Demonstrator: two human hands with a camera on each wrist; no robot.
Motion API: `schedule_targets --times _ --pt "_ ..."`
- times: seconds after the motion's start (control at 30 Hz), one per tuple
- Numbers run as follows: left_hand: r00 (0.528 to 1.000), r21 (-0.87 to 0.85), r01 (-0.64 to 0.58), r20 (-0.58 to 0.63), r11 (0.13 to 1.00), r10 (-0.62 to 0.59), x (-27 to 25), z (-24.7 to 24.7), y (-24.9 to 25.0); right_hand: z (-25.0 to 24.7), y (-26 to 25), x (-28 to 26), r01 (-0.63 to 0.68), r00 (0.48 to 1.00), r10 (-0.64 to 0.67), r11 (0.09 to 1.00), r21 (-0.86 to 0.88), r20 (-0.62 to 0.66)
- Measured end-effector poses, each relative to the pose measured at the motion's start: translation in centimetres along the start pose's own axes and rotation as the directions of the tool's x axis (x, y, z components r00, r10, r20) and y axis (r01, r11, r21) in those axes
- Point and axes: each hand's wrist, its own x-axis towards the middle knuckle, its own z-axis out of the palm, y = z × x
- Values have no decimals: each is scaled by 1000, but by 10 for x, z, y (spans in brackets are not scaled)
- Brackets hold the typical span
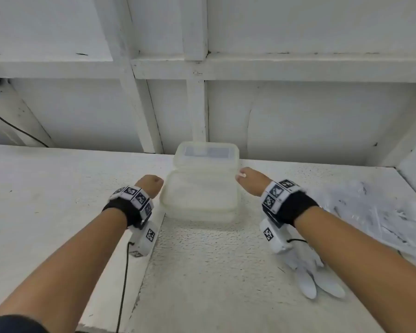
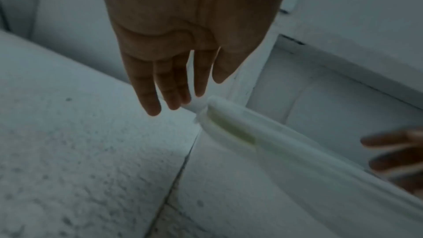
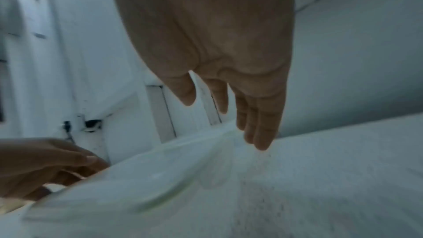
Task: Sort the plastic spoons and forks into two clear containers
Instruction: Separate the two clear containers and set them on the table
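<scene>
Now the left hand (image 2: 183, 30) has its fingers (image 2: 146, 88) straight and loosely spread, holding nothing, just left of the clear containers (image 1: 199, 188); the right hand (image 3: 217, 42) is likewise open, fingertips (image 3: 260, 140) at the right edge of the upper one. Only the wrist views show these extended fingers; from the head view they are hidden. Two containers sit stacked at the far middle of the white table (image 1: 58, 188). Only the head view shows the white plastic cutlery (image 1: 315, 277) near right, partly under the right forearm, and a crumpled clear bag (image 1: 382, 212) further right; the cutlery cannot be counted
</scene>
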Motion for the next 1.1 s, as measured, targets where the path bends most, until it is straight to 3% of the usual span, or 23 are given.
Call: schedule_targets --times 0.1,0.27,0.4,0.63,0.73,0.87,1.1 --pt "996 -81 83 47 993 -79 2 9 -2 17 1 10 -96 995 95 995 37 29" --pt "998 -83 40 50 996 -36 -4 14 -2 31 4 9 -147 989 139 952 268 47" --pt "994 -183 64 94 981 -48 -18 15 -8 25 6 -13 -163 987 147 898 408 72" --pt "981 -185 78 190 980 -42 -55 25 -28 29 34 -68 -195 977 132 864 465 165" --pt "984 -130 61 172 990 -38 -64 37 -30 38 45 -81 -205 974 134 860 467 180" --pt "992 -179 62 122 982 -40 -67 45 -31 50 52 -81 -172 985 141 865 472 100" --pt "983 -248 92 178 964 -48 -63 46 -33 70 56 -73 -109 988 145 882 458 -45"
